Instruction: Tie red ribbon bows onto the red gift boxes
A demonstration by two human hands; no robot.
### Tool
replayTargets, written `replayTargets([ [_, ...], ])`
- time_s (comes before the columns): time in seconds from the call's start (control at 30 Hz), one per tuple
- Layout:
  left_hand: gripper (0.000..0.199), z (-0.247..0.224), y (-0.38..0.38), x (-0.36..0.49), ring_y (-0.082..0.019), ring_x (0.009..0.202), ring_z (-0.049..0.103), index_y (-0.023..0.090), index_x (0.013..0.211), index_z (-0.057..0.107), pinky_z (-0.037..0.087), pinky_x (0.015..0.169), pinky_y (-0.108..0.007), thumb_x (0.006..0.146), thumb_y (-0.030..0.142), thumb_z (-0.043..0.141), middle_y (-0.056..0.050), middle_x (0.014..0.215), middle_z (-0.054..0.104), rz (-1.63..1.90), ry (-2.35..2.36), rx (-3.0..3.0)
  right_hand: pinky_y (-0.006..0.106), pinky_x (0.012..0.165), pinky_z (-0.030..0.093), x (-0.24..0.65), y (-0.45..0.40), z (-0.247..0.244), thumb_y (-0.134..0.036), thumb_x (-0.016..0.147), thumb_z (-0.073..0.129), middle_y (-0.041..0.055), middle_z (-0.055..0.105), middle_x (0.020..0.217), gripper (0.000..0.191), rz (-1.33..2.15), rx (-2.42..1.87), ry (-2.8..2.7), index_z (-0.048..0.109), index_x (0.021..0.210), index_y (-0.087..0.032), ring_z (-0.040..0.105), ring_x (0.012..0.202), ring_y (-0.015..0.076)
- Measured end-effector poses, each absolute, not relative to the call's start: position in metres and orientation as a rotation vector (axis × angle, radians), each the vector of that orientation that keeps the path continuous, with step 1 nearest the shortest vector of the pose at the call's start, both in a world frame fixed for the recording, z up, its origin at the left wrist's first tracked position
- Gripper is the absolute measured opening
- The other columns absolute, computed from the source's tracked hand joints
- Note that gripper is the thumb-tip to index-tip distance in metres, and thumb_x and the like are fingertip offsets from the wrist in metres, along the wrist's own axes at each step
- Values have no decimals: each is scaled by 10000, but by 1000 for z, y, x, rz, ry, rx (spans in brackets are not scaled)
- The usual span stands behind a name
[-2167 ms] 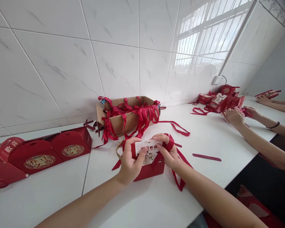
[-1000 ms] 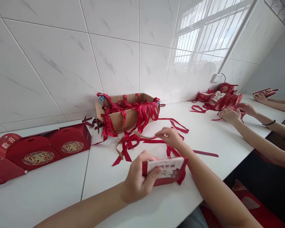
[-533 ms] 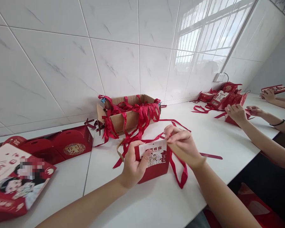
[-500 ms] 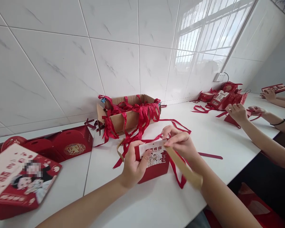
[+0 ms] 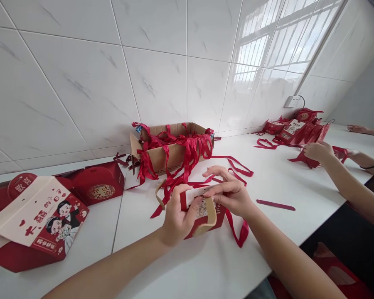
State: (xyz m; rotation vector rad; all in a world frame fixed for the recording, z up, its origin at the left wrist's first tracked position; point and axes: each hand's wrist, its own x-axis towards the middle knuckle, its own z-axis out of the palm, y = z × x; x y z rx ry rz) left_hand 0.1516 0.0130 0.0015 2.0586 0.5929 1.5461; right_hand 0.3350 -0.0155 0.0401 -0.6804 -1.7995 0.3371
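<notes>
My left hand [image 5: 177, 218] grips a small red gift box [image 5: 202, 211] by its left side, thumb across the white printed front. At the box's top edge, the thumb and fingers of my right hand [image 5: 232, 194] pinch one end of a tan strap [image 5: 212, 214]. The strap curves down over the front of the box, its other end loose. My fingers hide where strap and box meet. Red ribbon [image 5: 237, 234] hangs beside the box under my right hand. Another tan strap [image 5: 159, 194] lies curled behind my left hand.
A cardboard box [image 5: 171, 158] draped with red ribbons stands by the wall. Printed red gift boxes [image 5: 50, 220] lie at left. A maroon strip [image 5: 276, 205] lies at right. Beyond it, another person's hands [image 5: 319, 150] handle a red box near a pile of boxes [image 5: 294, 131].
The strap's free end has swung from the lower right to hang over the front of the box. My right hand's fingers have shifted inward. The view has turned slightly left.
</notes>
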Motion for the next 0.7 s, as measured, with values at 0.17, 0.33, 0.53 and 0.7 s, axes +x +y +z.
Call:
replayTargets([
  [0.17,255,8,10,153,-116,683,579,217,1085,457,501,612,-246,871,160,584,4,857,572,1675,472,2128,495,1031,423,337,-17,42,-232,846,668,61,613,1142,141,298,-617,-1836,754,929,-307,523,1128,224],
  [0.33,220,11,4,154,-126,662,543,202,1051,467,482,612,-261,873,117,563,1,787,547,1655,360,2131,527,1068,376,339,-20,41,-233,851,659,69,605,1153,152,320,-573,-1836,745,958,-298,511,1150,237],
  [0.53,281,8,2,154,-135,697,563,202,1117,474,499,627,-284,868,127,579,-25,863,588,1668,305,2149,538,1076,345,342,-23,44,-207,844,654,65,611,1129,163,299,-515,-1879,735,964,-283,504,1147,255],
  [0.7,279,8,0,155,-148,704,557,188,1112,483,504,622,-298,862,116,583,-47,884,618,1687,238,2158,511,1003,404,342,-26,48,-194,862,610,71,624,1036,144,181,-485,-1903,724,929,-251,531,1073,253],
])
